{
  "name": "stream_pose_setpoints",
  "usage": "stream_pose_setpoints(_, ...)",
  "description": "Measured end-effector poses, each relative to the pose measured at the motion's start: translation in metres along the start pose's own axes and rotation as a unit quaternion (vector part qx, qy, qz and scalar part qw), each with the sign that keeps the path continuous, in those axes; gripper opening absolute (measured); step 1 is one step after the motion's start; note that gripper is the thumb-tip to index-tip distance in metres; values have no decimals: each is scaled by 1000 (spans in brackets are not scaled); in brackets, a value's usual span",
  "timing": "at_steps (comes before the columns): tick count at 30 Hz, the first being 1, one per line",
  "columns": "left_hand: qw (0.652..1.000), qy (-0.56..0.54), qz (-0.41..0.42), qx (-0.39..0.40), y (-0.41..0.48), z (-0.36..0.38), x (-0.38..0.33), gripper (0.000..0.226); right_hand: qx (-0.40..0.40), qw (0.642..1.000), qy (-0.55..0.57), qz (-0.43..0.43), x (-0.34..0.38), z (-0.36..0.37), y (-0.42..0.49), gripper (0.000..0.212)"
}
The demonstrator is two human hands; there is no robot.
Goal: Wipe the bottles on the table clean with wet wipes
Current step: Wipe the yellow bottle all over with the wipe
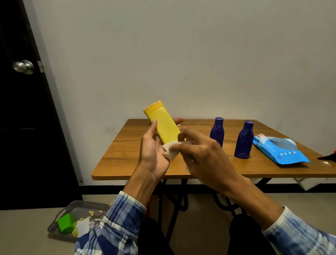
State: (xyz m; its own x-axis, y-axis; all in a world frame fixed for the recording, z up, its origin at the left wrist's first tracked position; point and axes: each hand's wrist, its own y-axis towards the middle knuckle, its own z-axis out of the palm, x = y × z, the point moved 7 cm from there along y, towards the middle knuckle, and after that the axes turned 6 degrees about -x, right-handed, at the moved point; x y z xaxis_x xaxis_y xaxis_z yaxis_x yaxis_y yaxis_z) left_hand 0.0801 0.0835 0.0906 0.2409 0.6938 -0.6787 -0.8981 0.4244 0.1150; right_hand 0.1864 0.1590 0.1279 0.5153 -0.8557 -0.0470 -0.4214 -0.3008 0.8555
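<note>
Over the near left part of the wooden tabletop (125, 162), wiping in hand, with the rest of the kit further right.

Largest there, a blue wet-wipe pack (282, 151): lies flat near the right edge, flap open, presumably so the next sheet pulls out easily.

Just left of it, a nearer dark blue bottle (243, 142) and a farther dark blue bottle (216, 132): upright, capped, slightly apart, seemingly queued for cleaning.

Held clear of the tabletop, a yellow bottle (163, 125): tilts flat end up and away, probably to present its face for wiping.

Left hand (152, 148): wraps the bottle from below, thumb along one edge, fingertips showing past the other, and steadies it.

Right hand (203, 154): fingers bent, pinches a white wet wipe (169, 151) against the bottle's lower end, apparently mid-stroke.

Smallest, the wipe itself: crumpled, caught between the left palm and the bottle.
</note>
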Motion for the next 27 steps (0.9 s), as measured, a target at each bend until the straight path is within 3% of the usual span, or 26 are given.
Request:
stream_pose_setpoints(7, 999, -8, -15, 35, -5, 15, 6, 50, -53, 997, 3, 64, -20, -9, 31, 27)
stream_pose_setpoints(13, 996, -45, -59, 54, -4, 8, 2, 45, 6, 997, 71, 19, -11, -2, 9, 27)
stream_pose_setpoints(20, 995, 74, 19, 66, -3, 13, 6, 55, -149, 986, 19, 70, -31, -42, 55, 21)
stream_pose_setpoints(27, 996, 66, 53, 12, 3, -5, -9, 46, -32, 999, 10, 0, -16, -20, 22, 23)
